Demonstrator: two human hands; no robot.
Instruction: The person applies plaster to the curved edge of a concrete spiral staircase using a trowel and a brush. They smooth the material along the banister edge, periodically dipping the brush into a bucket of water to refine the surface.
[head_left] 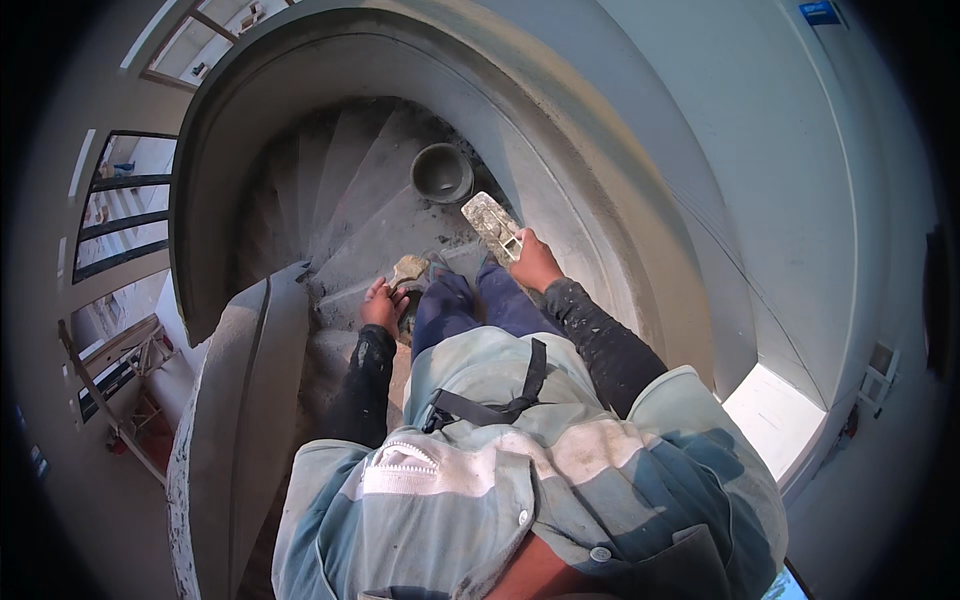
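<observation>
The person stands on a grey concrete spiral staircase [370,190], looking down past a striped grey-blue shirt [480,470] and dark blue trousers [470,305]. The right hand [535,265] is clenched around the handle of a flat rectangular steel plastering trowel [490,222]; the mortar-smeared blade juts forward and to the left, beyond the knuckles, toward the steps below. The left hand [383,305] hangs loose at the thigh, fingers [378,292] slack and gripping nothing, just beside a mortar-caked shoe [410,270]. A round grey bucket [442,172] sits on a lower step, near the trowel's tip but apart from it. The curved plastered wall [600,180] rises on the right.
</observation>
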